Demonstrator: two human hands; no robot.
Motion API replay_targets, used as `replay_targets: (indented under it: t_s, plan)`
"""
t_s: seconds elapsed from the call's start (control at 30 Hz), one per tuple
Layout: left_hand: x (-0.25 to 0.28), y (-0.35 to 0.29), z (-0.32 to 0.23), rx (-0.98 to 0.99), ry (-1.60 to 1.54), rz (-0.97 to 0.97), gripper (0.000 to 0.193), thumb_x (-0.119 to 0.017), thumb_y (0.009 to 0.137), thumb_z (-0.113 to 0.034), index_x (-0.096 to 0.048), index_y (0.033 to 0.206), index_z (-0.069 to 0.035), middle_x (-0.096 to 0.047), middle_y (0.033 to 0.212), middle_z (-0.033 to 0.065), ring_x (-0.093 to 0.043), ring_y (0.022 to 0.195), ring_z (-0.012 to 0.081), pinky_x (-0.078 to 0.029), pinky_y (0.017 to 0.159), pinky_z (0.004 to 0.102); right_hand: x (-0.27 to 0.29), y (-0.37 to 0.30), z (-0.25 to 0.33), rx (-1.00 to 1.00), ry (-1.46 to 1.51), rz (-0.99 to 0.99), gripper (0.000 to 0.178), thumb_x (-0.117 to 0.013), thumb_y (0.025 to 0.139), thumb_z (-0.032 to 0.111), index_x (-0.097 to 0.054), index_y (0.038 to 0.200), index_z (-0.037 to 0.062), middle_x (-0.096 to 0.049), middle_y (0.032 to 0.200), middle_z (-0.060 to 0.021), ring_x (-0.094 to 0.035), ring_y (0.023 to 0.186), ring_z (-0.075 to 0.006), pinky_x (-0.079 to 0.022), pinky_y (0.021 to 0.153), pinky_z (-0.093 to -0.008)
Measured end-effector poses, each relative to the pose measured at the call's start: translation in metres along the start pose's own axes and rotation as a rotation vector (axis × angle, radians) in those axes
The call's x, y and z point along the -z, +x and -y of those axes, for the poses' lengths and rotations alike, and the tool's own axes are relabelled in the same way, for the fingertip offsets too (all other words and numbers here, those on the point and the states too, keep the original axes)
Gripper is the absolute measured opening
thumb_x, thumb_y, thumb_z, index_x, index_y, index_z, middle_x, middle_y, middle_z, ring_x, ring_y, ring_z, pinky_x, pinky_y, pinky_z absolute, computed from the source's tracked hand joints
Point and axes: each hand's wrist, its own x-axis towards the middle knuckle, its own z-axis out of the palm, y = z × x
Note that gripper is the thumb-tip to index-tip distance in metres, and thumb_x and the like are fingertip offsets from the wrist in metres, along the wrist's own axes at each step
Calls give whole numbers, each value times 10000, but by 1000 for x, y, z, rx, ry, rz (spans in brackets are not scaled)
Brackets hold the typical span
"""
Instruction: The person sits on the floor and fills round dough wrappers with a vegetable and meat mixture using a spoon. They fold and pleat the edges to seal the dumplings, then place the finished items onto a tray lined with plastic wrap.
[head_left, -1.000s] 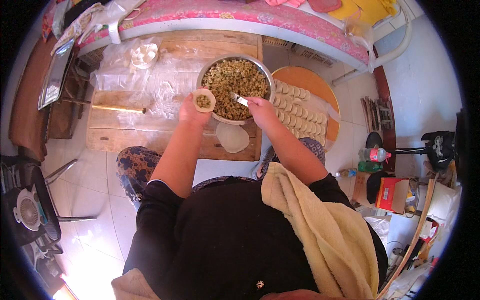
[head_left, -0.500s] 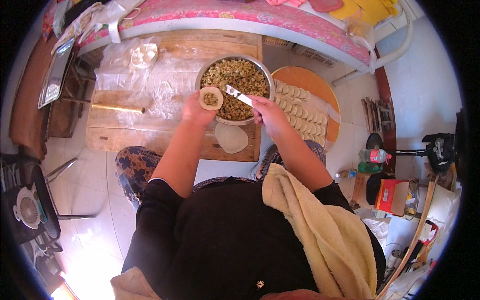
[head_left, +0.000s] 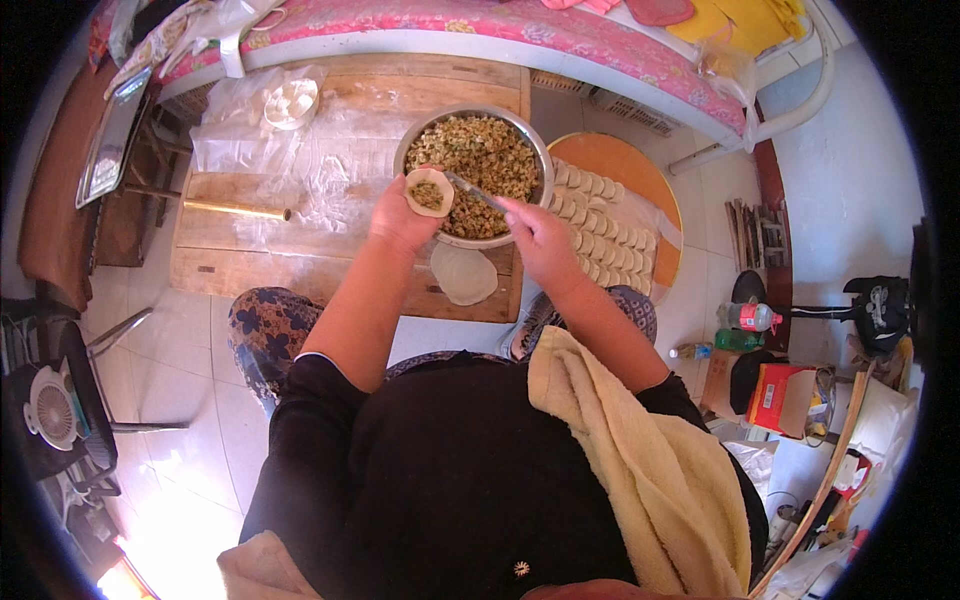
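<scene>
My left hand (head_left: 402,218) holds a round dough wrapper (head_left: 441,203) with a small mound of chopped filling (head_left: 428,194) on it. In my right hand (head_left: 540,236) is a flat metal spreader (head_left: 478,189), its tip at the wrapper's right edge. Both hands are at the near side of a steel bowl (head_left: 548,172), which holds a large heap of the same filling (head_left: 470,150). Just below the bowl, dough wrappers (head_left: 465,275) lie flat on the wooden table (head_left: 330,277); how many are stacked cannot be made out.
Right of the bowl, a round board (head_left: 640,165) carries rows of folded dumplings (head_left: 605,235). A rolling pin (head_left: 238,211) lies on the floury left side of the table. Farther back stands a white bowl of dough pieces (head_left: 291,104). A bed (head_left: 480,38) borders the far side.
The spreader's blade has tilted and swung down onto the wrapper's edge. My left hand has shifted slightly right, and the wrapper's rim curls up more around the filling.
</scene>
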Motion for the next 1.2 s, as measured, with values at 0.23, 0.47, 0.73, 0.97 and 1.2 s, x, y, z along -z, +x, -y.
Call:
replay_targets:
  t_s: [0.23,0.47,0.73,0.97,1.2]
  plan:
    - [5,0,-7,-46,13,-85,431,-225,1017,-278,-513,1164,6,-571,1174,172,-544,1095,288,-437,975,440,-23,24,-56,-293,-58,-40,278,-533,915,207,-646,1118,53,-671,969,-180,-641,877,-313,-487,785,-369]
    - [5,-4,-15,-54,56,-123,430,-223,1014,-252,-501,1207,14,-563,1198,175,-539,1108,304,-419,1001,453,-31,27,-47,-651,505,11,294,-491,951,190,-619,1163,32,-549,694,-13,-487,578,-120,-416,570,-262]
    - [9,3,-16,-45,65,-90,384,-258,1001,-210,-516,1172,17,-568,1187,171,-546,1092,305,-437,981,454,-7,19,-43,-844,1188,81,297,-495,952,170,-535,1222,51,-399,625,80,-356,522,-49,-334,520,-218]
    - [3,-5,-9,-72,79,-90,369,-234,1009,-226,-504,1138,-9,-570,1166,173,-536,1092,292,-434,978,437,-7,19,-45,-812,814,47,269,-492,950,167,-566,1175,40,-407,617,70,-348,502,-54,-328,495,-226]
    - [7,-7,-11,-71,119,-135,424,-210,1015,-234,-494,1207,15,-566,1191,171,-529,1118,301,-425,988,449,-27,26,-46,-761,884,51,273,-467,964,179,-570,1173,36,-402,603,65,-343,506,-59,-315,492,-226]
